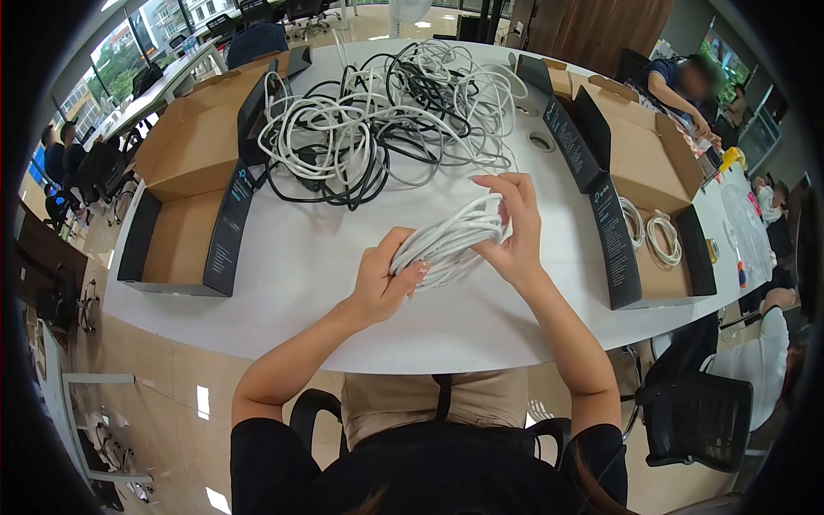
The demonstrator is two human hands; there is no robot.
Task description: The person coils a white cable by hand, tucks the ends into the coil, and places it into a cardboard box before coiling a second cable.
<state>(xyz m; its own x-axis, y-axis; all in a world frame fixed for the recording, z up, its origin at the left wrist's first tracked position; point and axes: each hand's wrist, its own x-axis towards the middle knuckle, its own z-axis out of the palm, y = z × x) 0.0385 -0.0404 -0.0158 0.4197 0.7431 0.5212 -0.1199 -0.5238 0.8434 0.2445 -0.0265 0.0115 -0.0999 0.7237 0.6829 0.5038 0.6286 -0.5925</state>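
"How are the left hand (382, 276) and the right hand (513, 225) set?"

"Both closed on one coil of white cable (448, 242) — the left wraps the nearer end, thumb laid along it; the right grips the other end between thumb and bent fingers."

"And where is the coil?"

"Held up over the near part of the white surface (300, 292), between two open boxes. The left box (176, 245) shows bare cardboard inside; the right box (620, 245) holds two white coils (652, 236)."

"Farther off?"

"A tangled heap of white, grey and black cables (369, 116)."

You had a black mesh chair (699, 421) at your right, a brown wooden panel (605, 33) ahead, and windows (114, 73) at far left.
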